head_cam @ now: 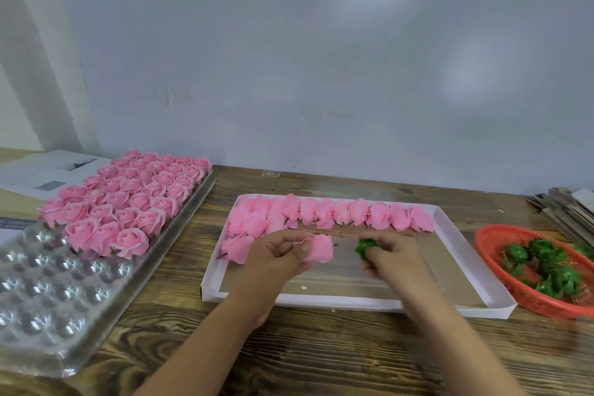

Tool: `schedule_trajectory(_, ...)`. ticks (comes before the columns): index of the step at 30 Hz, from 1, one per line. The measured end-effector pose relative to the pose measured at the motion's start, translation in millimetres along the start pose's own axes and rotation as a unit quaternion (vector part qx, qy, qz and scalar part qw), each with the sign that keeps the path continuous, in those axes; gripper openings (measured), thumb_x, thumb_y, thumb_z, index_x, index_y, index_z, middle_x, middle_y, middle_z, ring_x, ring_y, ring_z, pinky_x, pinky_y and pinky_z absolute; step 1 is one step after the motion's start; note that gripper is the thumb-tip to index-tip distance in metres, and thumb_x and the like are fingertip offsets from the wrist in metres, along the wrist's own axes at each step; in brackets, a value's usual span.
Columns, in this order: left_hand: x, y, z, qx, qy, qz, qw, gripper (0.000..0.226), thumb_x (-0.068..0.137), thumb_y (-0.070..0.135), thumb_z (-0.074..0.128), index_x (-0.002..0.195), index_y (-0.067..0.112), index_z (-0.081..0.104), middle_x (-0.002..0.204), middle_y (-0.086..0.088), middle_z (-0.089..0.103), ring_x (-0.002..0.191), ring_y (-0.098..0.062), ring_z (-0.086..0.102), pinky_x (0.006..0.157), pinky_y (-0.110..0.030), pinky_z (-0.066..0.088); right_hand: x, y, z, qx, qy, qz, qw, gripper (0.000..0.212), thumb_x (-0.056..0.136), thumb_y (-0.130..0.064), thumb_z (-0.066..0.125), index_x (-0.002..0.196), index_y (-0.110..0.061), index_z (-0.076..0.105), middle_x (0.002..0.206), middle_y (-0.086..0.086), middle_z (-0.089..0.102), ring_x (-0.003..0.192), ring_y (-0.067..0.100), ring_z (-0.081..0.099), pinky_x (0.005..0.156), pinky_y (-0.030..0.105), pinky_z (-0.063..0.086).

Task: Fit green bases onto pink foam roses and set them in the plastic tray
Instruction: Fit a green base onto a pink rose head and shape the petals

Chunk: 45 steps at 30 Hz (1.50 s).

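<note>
**Where this fit could slip**

We start with the clear plastic tray (48, 292) on our left: its far part is packed with finished roses (128, 199), its near cups bare. A careless reach across could knock the front row loose, since those blooms look light.

Next, the white cardboard tray (353, 300) in front of us, with a row of unfitted roses (337, 214) lying along its far edge. Our forearms hang over it, and a sleeve-level sweep might scatter that row.

The red basket (501, 280) of spare green bases (546, 270) sits at our right, near the table edge as far as we can judge.

Smallest, and riskiest: our left hand (276, 259) grips one pink rose (318, 247) on its side, stub pointing right. Our right hand (392, 259) pinches a green base (364, 247) just beside that stub, not yet on it. The base is blurred, so we cannot tell its facing. Misaligned, it may bend the stub; squeezed hard, the foam petals would likely crease.
</note>
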State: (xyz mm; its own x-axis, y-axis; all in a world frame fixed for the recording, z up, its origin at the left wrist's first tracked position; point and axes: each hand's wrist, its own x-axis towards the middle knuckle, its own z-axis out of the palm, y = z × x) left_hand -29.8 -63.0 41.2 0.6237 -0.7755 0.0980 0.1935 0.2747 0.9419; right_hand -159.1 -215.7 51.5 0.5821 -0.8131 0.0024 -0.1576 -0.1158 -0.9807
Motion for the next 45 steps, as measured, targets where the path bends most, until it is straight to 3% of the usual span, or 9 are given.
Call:
schedule_trajectory(5,-1,1,2,0.022,-0.018,0.011,1.000,0.017,0.079,0.024,0.070,0.092,0.027,0.082,0.105,-0.005,0.078,0.104,-0.017,0.073,0.080,-0.023,0.058,-12,-7,32,0.066,-0.054,-0.003,0.996,0.037,0.090,0.010,0.049,0.096,-0.016,0.074,0.073,0.007,0.070,0.059,0.007,0.062,0.058,0.019,0.053)
schedule_trajectory(9,-2,3,1,0.032,-0.016,0.016,0.999,0.019,0.081,0.026,0.070,0.096,0.030,0.081,0.107,-0.003,0.078,0.106,-0.016,0.072,0.082,-0.023,0.058,-19,-8,30,0.122,-0.112,-0.010,0.986,0.033,0.091,0.001,0.057,0.110,-0.020,0.073,0.098,0.008,0.075,0.084,0.013,0.069,0.071,0.023,0.056)
schedule_trajectory(13,-2,3,2,0.034,-0.009,0.016,0.999,0.017,0.085,0.021,0.069,0.096,0.028,0.081,0.108,-0.003,0.078,0.106,-0.016,0.072,0.081,-0.023,0.058,-21,-4,26,0.162,-0.123,-0.018,0.979,0.036,0.092,0.002,0.055,0.117,-0.019,0.069,0.105,0.005,0.075,0.099,0.019,0.070,0.078,0.027,0.057)
schedule_trajectory(17,-3,3,2,0.034,-0.003,0.012,0.999,0.017,0.082,0.024,0.070,0.094,0.028,0.081,0.107,-0.004,0.078,0.104,-0.016,0.073,0.081,-0.023,0.058,-24,1,27,0.147,-0.117,-0.051,0.981,0.037,0.093,0.004,0.057,0.120,-0.018,0.067,0.107,0.002,0.075,0.098,0.016,0.070,0.078,0.025,0.057)
schedule_trajectory(22,-1,2,2,0.040,0.010,0.006,0.999,0.018,0.089,0.016,0.069,0.092,0.028,0.081,0.105,-0.004,0.078,0.103,-0.017,0.073,0.081,-0.024,0.059,-24,9,33,0.130,-0.062,-0.091,0.985,0.032,0.087,0.002,0.067,0.113,-0.016,0.067,0.095,-0.004,0.076,0.082,0.008,0.070,0.069,0.026,0.059)
schedule_trajectory(28,-2,3,2,0.035,0.000,0.008,0.999,0.017,0.080,0.025,0.070,0.093,0.025,0.081,0.105,-0.007,0.078,0.102,-0.018,0.073,0.080,-0.024,0.059,-21,15,36,0.105,-0.049,-0.131,0.985,0.036,0.081,-0.002,0.076,0.111,-0.019,0.068,0.101,0.000,0.076,0.096,0.016,0.071,0.089,0.040,0.055)
schedule_trajectory(37,-2,3,1,0.042,-0.013,0.010,0.999,0.017,0.081,0.026,0.071,0.095,0.029,0.081,0.104,-0.006,0.078,0.102,-0.017,0.073,0.081,-0.023,0.058,-20,20,38,0.124,-0.062,-0.150,0.979,0.038,0.080,0.003,0.074,0.107,-0.024,0.070,0.097,-0.009,0.077,0.094,0.008,0.072,0.077,0.013,0.053)
schedule_trajectory(43,-2,4,2,0.042,-0.017,0.006,0.999,0.018,0.081,0.026,0.070,0.095,0.028,0.081,0.104,-0.006,0.078,0.103,-0.017,0.073,0.081,-0.022,0.057,-19,23,40,0.132,-0.063,-0.147,0.978,0.039,0.080,-0.002,0.075,0.117,-0.017,0.069,0.101,-0.009,0.076,0.098,0.007,0.071,0.080,0.013,0.052)
schedule_trajectory(45,-2,4,1,0.036,-0.014,-0.002,0.999,0.018,0.081,0.027,0.070,0.095,0.026,0.081,0.105,-0.007,0.078,0.104,-0.018,0.073,0.081,-0.022,0.057,-20,24,40,0.123,-0.072,-0.153,0.978,0.036,0.085,-0.008,0.072,0.116,-0.027,0.071,0.107,-0.011,0.074,0.105,0.007,0.069,0.087,0.019,0.052)
